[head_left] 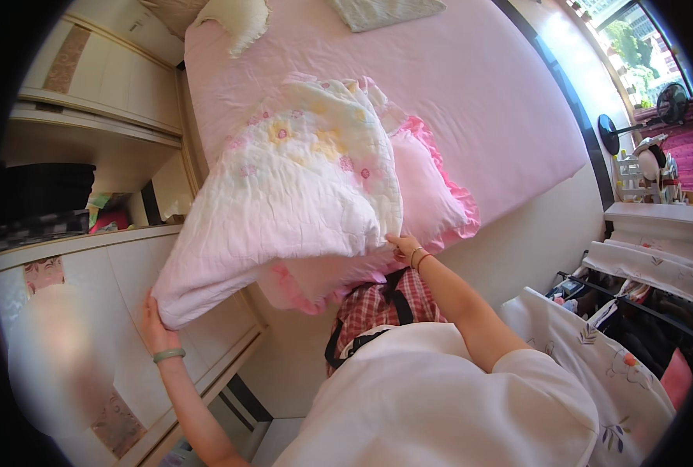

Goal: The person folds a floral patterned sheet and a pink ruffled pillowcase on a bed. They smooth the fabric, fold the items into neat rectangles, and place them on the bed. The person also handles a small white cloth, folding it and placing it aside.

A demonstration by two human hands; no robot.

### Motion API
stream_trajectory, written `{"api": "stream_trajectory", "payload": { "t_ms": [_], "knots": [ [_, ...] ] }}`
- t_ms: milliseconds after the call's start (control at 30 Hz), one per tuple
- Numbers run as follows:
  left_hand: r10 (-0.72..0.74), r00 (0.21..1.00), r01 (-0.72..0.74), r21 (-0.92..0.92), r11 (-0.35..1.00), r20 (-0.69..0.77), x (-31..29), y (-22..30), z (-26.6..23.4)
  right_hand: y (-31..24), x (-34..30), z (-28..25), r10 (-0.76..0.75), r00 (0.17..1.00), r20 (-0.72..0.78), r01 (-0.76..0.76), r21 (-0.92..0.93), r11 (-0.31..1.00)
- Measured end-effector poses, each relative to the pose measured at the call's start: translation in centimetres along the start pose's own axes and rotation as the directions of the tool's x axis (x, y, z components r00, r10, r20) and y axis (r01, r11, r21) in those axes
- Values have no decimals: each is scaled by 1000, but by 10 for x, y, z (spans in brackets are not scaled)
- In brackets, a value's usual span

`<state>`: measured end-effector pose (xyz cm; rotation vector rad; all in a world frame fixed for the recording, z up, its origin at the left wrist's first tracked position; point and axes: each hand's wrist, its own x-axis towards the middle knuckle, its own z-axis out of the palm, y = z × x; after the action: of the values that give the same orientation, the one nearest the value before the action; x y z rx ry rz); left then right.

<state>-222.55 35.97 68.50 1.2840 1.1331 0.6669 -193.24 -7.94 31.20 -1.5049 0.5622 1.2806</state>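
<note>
A quilt (pixel 292 194), pale pink and white with yellow and pink flowers, is spread between my hands and lies partly over the near edge of the bed. My left hand (pixel 160 325), a green bangle at its wrist, is closed on the quilt's left corner, beside the cabinet. At the quilt's near right edge, my right hand (pixel 403 247) pinches the fabric. Under the quilt, partly hidden, a pink pillow (pixel 432 183) with a ruffled border shows on the right. More pink ruffle hangs out below the quilt's near edge.
The bed (pixel 487 101) has a pink sheet; a cream cushion (pixel 236 19) and a folded grey cloth (pixel 385 11) lie at its far side. A red checked bag (pixel 374 307) stands against me. Cabinets (pixel 128 280) line the left; a clothes rack (pixel 634 303) and fan (pixel 611 134) are right.
</note>
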Motion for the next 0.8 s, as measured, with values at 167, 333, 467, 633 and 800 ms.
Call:
{"api": "stream_trajectory", "payload": {
  "t_ms": [167,333,467,633,800],
  "knots": [
    [-318,946,305,154,940,68,37,-66,-47,-55,-16,-48,-668,727,-160,450,-623,639],
    [-265,941,210,252,945,212,88,-58,-52,-283,-154,-121,-832,470,-295,880,81,468],
    [74,958,-92,54,994,277,170,62,6,-434,-319,-156,-930,216,-299,970,175,169],
    [475,867,-359,-473,805,150,161,273,72,-471,-529,-129,-961,-276,25,887,-378,-264],
    [755,653,-754,-147,640,-62,196,397,22,-454,-579,-127,-935,-336,112,780,-523,-342]
  ]
}}
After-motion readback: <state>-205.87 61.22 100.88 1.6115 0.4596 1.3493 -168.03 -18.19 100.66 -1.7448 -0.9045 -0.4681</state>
